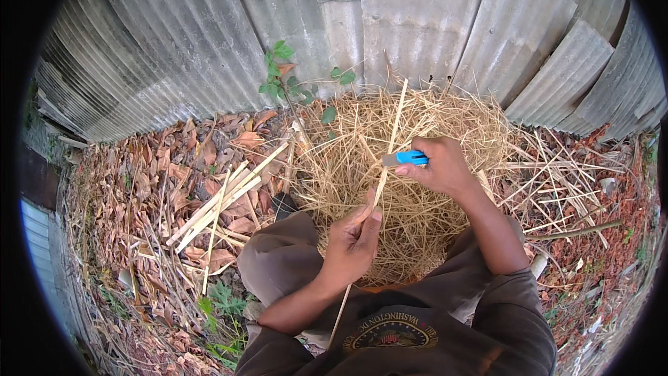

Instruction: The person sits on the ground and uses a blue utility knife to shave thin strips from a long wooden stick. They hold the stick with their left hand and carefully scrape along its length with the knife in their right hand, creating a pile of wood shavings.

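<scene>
My left hand (355,237) pinches a long thin pale bamboo strip (394,125) near its middle; the strip runs from my lap up past the straw toward the wall. My right hand (438,166) grips a blue-handled knife (405,159), whose blade end meets the strip just above my left hand. Both hands work over a big heap of thin straw-like shavings (390,188) in front of my knees.
A bundle of split bamboo strips (223,202) lies on dry leaves to the left. More loose strips (557,181) scatter on the right. A corrugated metal wall (390,21) closes the back, with a small green plant (278,76) at its foot.
</scene>
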{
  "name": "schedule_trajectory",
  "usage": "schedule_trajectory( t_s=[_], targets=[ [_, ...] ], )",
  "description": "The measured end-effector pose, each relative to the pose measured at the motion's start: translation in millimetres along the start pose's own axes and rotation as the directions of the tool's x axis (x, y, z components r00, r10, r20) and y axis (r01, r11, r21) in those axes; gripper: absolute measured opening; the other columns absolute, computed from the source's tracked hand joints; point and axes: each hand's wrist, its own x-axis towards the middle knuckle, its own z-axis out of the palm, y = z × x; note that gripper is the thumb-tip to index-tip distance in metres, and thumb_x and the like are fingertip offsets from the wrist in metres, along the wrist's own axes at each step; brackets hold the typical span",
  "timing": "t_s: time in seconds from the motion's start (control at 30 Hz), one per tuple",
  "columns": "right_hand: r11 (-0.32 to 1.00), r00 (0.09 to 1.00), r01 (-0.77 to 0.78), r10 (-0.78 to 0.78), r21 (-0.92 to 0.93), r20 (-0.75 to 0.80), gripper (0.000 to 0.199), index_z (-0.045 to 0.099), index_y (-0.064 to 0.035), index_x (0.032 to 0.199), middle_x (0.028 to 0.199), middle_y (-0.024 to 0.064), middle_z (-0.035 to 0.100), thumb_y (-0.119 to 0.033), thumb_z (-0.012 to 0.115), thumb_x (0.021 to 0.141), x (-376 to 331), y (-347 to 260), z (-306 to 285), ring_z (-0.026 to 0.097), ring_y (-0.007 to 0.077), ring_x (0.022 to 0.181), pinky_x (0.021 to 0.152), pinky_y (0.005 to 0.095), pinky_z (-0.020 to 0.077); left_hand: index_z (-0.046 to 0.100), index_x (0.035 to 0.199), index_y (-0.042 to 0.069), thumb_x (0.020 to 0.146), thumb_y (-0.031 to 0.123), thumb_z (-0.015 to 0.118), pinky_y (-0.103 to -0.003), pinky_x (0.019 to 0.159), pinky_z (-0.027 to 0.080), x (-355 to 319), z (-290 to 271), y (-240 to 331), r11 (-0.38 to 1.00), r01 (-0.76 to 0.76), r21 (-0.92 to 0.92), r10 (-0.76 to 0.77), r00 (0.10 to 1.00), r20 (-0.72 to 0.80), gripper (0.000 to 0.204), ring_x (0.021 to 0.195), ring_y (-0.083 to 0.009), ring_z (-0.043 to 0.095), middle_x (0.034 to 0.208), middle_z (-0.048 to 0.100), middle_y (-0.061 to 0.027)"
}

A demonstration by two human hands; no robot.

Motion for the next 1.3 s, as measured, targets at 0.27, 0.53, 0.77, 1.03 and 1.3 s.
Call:
schedule_trajectory(
  t_s=[0.27,0.53,0.77,1.03,1.3],
  targets=[
    [0.972,0.979,0.139,-0.164,-0.191,-0.121,0.072,0.053,-0.0106,0.049,0.039,0.0045,0.044,-0.081,0.056,0.066,5,2,12,0.049,0.0222,0.034,0.040,0.0344,0.0405,0.053,0.127,-0.002,0.099,0.010,0.047,-0.018,0.050,0.029,-2,1,1,0.960,-0.113,0.255,0.125,0.992,-0.033,0.032,0.059,0.0005,0.033,0.066,0.039,0.0079],
    [0.874,0.919,-0.395,0.378,-0.281,-0.115,0.080,0.054,-0.0083,0.049,0.040,0.0041,0.045,-0.082,0.040,0.077,33,48,3,0.051,0.0220,0.040,0.044,0.0383,0.0415,0.045,0.135,-0.001,0.098,0.006,0.047,-0.018,0.051,0.028,-9,2,-5,0.966,-0.047,0.253,0.039,0.999,0.035,0.038,0.062,-0.0005,0.032,0.070,0.037,0.0077],
    [0.878,0.854,-0.478,0.468,0.012,-0.227,0.081,0.054,-0.0065,0.051,0.043,0.0068,0.044,-0.079,0.033,0.082,22,64,-6,0.050,0.0236,0.045,0.048,0.0388,0.0404,0.048,0.131,-0.004,0.097,0.005,0.048,-0.018,0.050,0.030,-16,-3,-2,0.946,-0.150,0.288,0.117,0.985,0.129,0.036,0.061,-0.0002,0.033,0.068,0.040,0.0061],
    [0.999,0.997,-0.021,0.025,0.047,-0.073,0.076,0.044,-0.0084,0.049,0.042,0.0048,0.037,-0.078,0.043,0.079,-8,6,-8,0.044,0.0205,0.038,0.040,0.0361,0.0360,0.049,0.131,0.000,0.090,0.001,0.052,-0.026,0.046,0.038,-4,-11,8,0.878,-0.208,0.432,0.225,0.974,0.013,0.040,0.048,-0.0113,0.047,0.059,0.049,-0.0069],
    [0.987,0.992,0.034,-0.053,-0.159,-0.115,0.072,0.047,-0.0110,0.046,0.039,0.0041,0.041,-0.079,0.055,0.070,4,-4,2,0.048,0.0249,0.035,0.038,0.0371,0.0382,0.050,0.129,-0.001,0.088,0.000,0.053,-0.029,0.045,0.039,-6,-8,13,0.776,-0.265,0.572,0.303,0.953,0.031,0.041,0.048,-0.0159,0.046,0.060,0.048,-0.0157]
  ],
)
